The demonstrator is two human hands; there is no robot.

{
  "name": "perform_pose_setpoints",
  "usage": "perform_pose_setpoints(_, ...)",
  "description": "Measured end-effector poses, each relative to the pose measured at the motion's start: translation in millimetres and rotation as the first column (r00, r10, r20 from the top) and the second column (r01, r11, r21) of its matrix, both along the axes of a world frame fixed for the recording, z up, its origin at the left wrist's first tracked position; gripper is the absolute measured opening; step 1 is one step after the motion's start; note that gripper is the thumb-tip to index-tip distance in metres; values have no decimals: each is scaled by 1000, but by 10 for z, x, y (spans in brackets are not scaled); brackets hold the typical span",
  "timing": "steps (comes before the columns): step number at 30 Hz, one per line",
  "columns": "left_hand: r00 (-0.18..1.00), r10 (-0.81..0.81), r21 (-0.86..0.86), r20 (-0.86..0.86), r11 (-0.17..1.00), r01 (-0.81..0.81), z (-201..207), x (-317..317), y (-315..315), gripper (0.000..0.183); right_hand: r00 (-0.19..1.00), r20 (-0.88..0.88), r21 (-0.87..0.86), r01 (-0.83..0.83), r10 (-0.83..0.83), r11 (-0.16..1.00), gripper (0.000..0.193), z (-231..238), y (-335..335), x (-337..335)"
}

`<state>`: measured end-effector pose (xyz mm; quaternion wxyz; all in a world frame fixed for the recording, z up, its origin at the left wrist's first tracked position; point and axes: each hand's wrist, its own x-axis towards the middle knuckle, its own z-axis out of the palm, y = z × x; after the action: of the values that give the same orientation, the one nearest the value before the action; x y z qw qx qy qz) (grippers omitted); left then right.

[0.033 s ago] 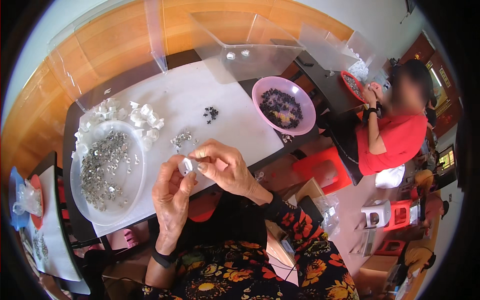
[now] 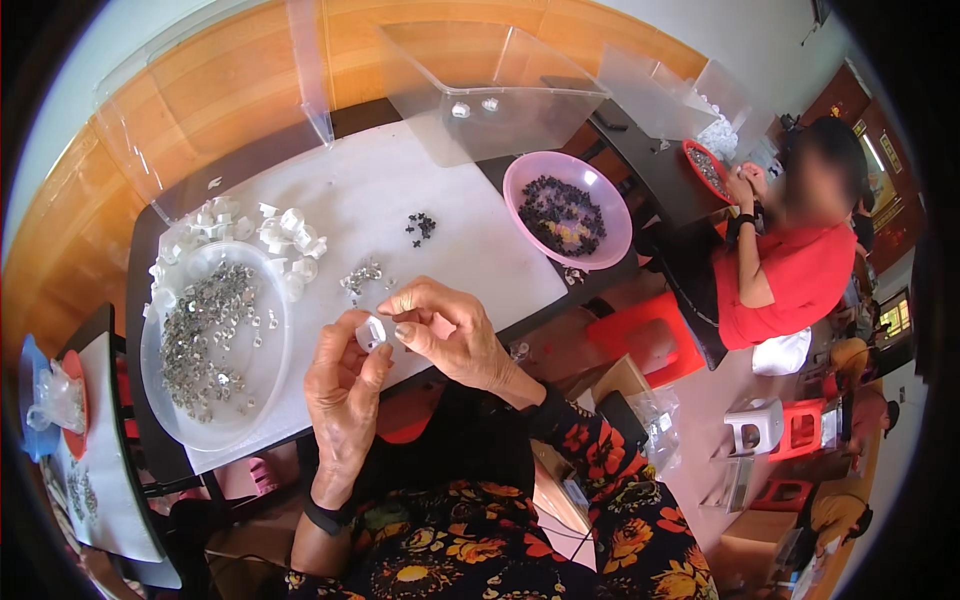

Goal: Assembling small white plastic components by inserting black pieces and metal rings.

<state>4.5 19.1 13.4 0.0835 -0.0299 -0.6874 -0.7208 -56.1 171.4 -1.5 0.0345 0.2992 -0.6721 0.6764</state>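
One left hand point(image 2: 343, 400), one right hand point(image 2: 455, 335), one white part point(image 2: 374, 332) held, one pink basin point(image 2: 610, 198), one round clear tray point(image 2: 264, 385), one small black heap point(image 2: 421, 229), one small metal heap point(image 2: 361, 275).

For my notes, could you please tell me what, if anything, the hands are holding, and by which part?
The left hand pinches a small white piece by its left and lower edges; whether the right hand grips anything cannot be told.

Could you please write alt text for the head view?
A person's left hand holds a small white part, right hand close beside it, at a table bearing loose white pieces, a clear tray of silvery bits and a pink bowl of mostly black pieces.
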Motion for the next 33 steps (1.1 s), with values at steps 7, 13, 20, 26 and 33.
perform_pose_setpoints(7,997,-4,-59,-75,998,0,-72,1,82,28,954,285,-75,-78,97,994,9,57,24,14)
perform_pose_setpoints(13,977,-153,464,147,883,69,-61,-4,-43,22,957,273,-64,-85,100,994,11,72,32,14)
perform_pose_setpoints(20,993,-107,455,45,887,75,-137,-27,-108,19,973,197,30,-127,119,991,9,96,41,19)
perform_pose_setpoints(26,989,-124,451,78,889,76,-128,-35,-113,19,959,270,-10,-93,92,996,8,95,42,46)
perform_pose_setpoints(33,993,-101,253,57,964,83,-131,-21,-123,22,979,197,16,-63,59,998,7,99,43,46)
